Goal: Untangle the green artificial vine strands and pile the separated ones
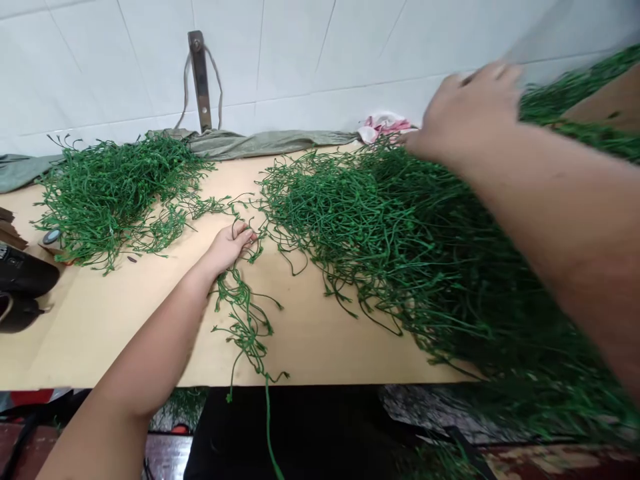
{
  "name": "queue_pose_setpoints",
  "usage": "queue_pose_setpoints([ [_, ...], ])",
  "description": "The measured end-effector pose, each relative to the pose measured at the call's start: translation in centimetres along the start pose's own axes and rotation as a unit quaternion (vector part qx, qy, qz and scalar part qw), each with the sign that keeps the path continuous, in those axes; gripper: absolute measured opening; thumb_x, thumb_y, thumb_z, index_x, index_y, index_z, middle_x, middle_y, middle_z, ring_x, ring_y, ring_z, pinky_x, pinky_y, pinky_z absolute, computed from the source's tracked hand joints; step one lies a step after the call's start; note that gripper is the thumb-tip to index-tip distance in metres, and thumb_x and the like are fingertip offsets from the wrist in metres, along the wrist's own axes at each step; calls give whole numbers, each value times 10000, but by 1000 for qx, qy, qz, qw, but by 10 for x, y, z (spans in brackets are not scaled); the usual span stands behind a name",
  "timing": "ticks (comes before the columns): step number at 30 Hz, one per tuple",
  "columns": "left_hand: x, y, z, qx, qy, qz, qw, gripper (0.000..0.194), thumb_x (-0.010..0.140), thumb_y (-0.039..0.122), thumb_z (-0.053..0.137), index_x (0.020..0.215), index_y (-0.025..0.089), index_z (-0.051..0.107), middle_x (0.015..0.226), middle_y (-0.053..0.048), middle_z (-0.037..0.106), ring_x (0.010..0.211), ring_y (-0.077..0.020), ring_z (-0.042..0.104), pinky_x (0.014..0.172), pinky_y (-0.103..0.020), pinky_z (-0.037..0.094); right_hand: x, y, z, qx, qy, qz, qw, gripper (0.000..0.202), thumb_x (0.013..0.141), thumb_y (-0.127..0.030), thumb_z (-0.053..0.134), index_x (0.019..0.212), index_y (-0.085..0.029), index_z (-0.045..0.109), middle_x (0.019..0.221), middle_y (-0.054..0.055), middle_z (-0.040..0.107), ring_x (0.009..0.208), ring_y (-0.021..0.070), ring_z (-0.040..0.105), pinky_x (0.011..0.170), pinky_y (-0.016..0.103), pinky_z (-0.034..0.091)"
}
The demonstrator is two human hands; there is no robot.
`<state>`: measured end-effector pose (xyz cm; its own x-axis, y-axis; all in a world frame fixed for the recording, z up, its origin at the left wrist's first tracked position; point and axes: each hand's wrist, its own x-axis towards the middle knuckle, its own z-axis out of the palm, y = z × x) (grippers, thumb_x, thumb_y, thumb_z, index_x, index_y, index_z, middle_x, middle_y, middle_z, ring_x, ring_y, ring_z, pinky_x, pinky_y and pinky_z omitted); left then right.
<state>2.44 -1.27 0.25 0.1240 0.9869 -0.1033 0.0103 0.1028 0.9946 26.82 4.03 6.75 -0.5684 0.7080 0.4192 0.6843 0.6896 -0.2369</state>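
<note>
My left hand (234, 244) is closed in a pinch on green stems at the middle of the tan tabletop (320, 353). Below it, a loose strand of knotted green stems (247, 320) trails over the table's front edge. My right hand (470, 110), blurred by motion, is raised above the back of the large green pile (350, 207); what its fingers do or hold cannot be made out. A smaller pile of green stems (120, 193) lies at the back left, with thin strands reaching towards my left hand.
A black cylindrical object (27, 270) and a small capped container (52, 239) stand at the left edge. Along the tiled wall lie a grey-green cloth (270, 141) and a pink-and-white cloth (384, 125). A metal bracket (201, 83) leans there. Greenery and brown cardboard (610, 100) fill the right.
</note>
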Motion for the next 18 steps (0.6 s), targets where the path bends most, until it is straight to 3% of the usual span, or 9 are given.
queue_pose_setpoints([
  [6, -2, 0, -3, 2, -1, 19, 1000, 158, 825, 126, 492, 668, 125, 478, 525, 70, 425, 445, -27, 344, 458, -171, 259, 21, -62, 42, 26, -60, 15, 998, 509, 805, -469, 522, 1163, -109, 550, 1153, 175, 581, 1126, 283, 497, 953, 400, 382],
  [8, 0, -3, -6, -1, 0, 51, 999, 185, 796, 150, 555, 636, 129, 463, 531, 70, 427, 473, -28, 365, 489, -165, 285, 26, -79, 54, 32, -114, 29, 993, 483, 804, -410, 528, 1159, -83, 547, 1149, 172, 591, 1062, 260, 532, 891, 348, 408],
  [10, 1, -5, -8, -11, -2, 78, 997, 204, 776, 178, 594, 626, 126, 466, 564, 61, 462, 515, -30, 401, 531, -163, 315, 27, -89, 62, 36, -189, 43, 980, 379, 815, -354, 507, 1069, -84, 587, 1023, 135, 644, 899, 211, 577, 761, 286, 421],
  [13, 1, -5, -10, -21, -2, 76, 997, 155, 800, 179, 565, 671, 119, 504, 593, 51, 503, 522, -32, 412, 546, -168, 319, 28, -87, 65, -4, -245, 49, 968, 263, 847, -303, 442, 891, -115, 620, 825, 81, 659, 718, 158, 562, 625, 249, 365],
  [18, -1, 0, -5, -19, -1, 27, 999, 135, 832, 121, 500, 701, 102, 528, 521, 71, 456, 443, -18, 344, 498, -172, 275, 25, -65, 57, -149, -231, -18, 961, 324, 895, -246, 340, 874, -104, 631, 930, 135, 647, 870, 201, 572, 722, 275, 370],
])
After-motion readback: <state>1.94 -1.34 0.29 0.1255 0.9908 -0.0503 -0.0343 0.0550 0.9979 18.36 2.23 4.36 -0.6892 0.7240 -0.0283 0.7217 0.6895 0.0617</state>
